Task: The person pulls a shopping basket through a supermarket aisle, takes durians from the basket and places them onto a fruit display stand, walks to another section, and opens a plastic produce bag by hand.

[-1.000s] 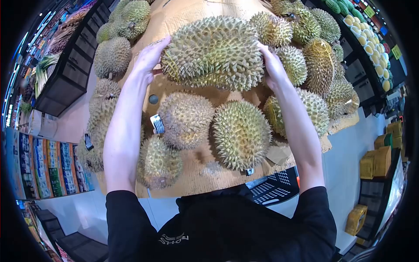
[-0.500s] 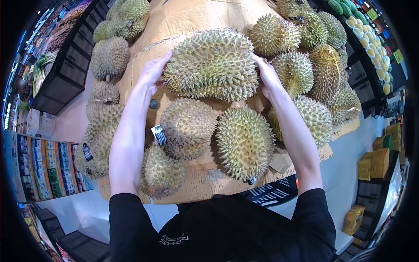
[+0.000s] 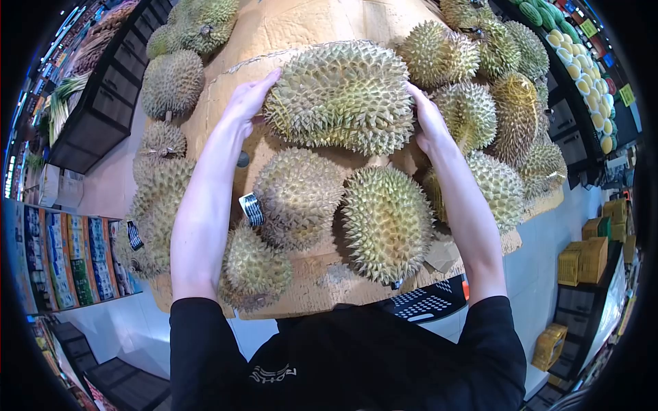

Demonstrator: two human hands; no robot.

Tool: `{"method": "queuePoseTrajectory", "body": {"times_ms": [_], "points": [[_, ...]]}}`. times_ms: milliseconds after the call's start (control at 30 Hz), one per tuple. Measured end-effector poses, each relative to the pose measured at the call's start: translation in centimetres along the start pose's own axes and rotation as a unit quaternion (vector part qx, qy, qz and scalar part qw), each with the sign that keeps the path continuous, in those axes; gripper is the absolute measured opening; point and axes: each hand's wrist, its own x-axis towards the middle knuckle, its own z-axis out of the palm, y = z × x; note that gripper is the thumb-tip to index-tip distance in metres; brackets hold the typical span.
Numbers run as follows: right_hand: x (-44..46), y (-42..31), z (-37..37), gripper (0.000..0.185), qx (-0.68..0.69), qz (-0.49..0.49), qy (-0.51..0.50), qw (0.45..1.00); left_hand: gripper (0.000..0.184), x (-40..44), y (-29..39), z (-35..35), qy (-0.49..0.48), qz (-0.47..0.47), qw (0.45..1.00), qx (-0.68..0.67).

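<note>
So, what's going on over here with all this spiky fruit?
A person in a black shirt has a large durian between both hands, the left hand at one end and the right hand at the other. Whether it's lifted or resting on the cardboard isn't clear. Three other durians sit nearer the person, with a printed tag by one of them. More durians crowd both sides of the cardboard.

Dark cabinets (image 3: 113, 103) stand left of the fingers (image 3: 273, 76); pale, glossy floor (image 3: 534, 274) and yellow boxes (image 3: 579, 264) appear to their right.
</note>
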Motion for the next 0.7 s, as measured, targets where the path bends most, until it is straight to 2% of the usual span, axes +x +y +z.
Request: {"method": "queuePoseTrajectory", "body": {"times_ms": [233, 700], "points": [[1.1, 0.2, -0.8, 0.055, 0.004, 0.001, -0.005, 1.0, 0.05, 0.0, -0.2, 0.4, -0.023, 0.024, 0.999, -0.02], [-0.8, 0.4, -0.4, 0.056, -0.025, -0.022, -0.008, 0.999, 0.052, -2.0, -0.8, 0.7, 0.002, 0.039, 0.999, -0.014]]}}
